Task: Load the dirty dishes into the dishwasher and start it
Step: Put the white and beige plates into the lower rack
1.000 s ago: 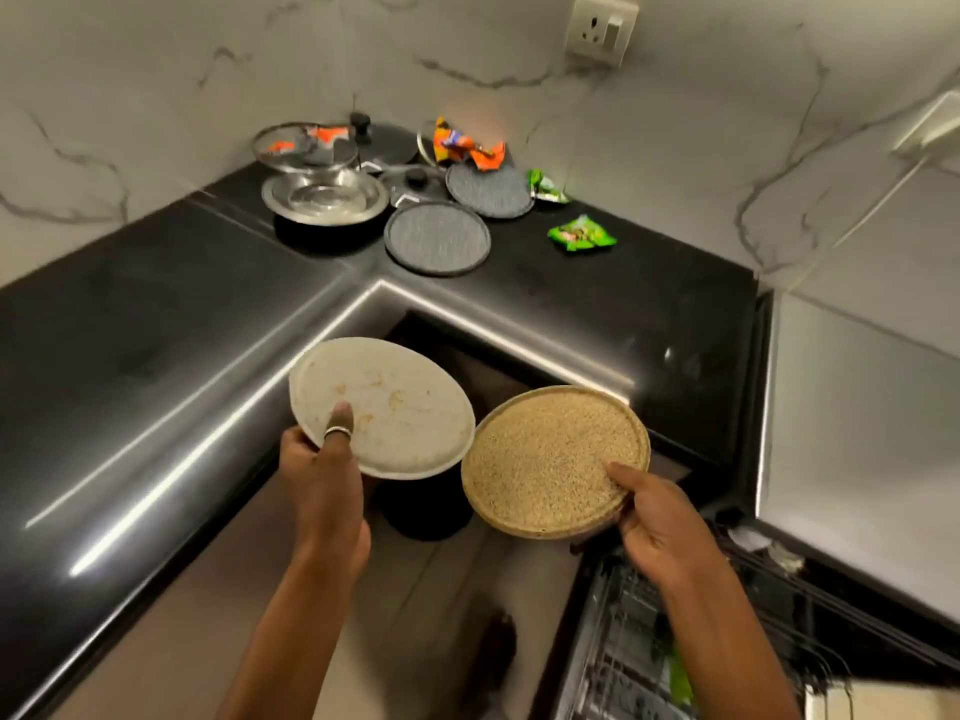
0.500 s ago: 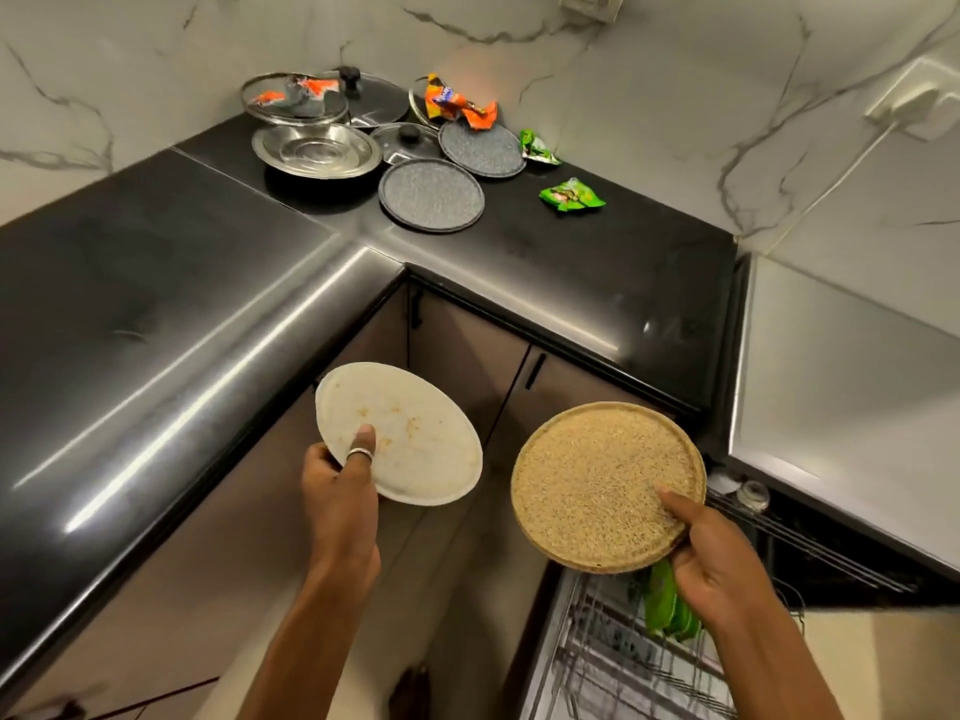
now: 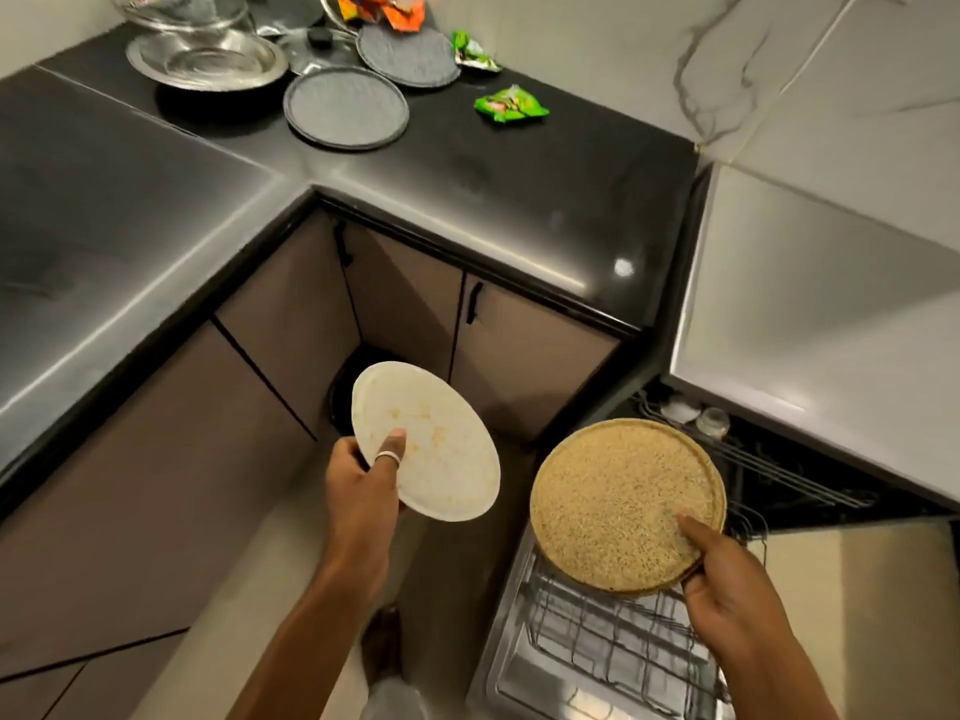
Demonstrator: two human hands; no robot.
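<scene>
Gripping one dish each, the two hands hang in front of the corner cabinets. The left hand (image 3: 363, 485) pinches the near rim of a round white plate (image 3: 431, 439), ringed thumb on its upper face and fingers hidden beneath; the plate tilts up and away from the hand, its smooth surface marked with faint orange smears. The right hand (image 3: 727, 589) clasps the near right edge of a round speckled tan plate (image 3: 618, 501), thumb lying across the grainy face, the disc extending left and forward of the grip above the wire rack (image 3: 602, 641) of the open dishwasher (image 3: 498, 667).

On the glossy black countertop (image 3: 519, 189) behind, two flat grey textured plates (image 3: 345, 107) sit near each other, beside a shallow steel dish (image 3: 208, 62) with what looks like a glass lid on top, cut off by the frame. Two green wrappers (image 3: 509, 103) and one orange wrapper (image 3: 384, 7) lie close by.
</scene>
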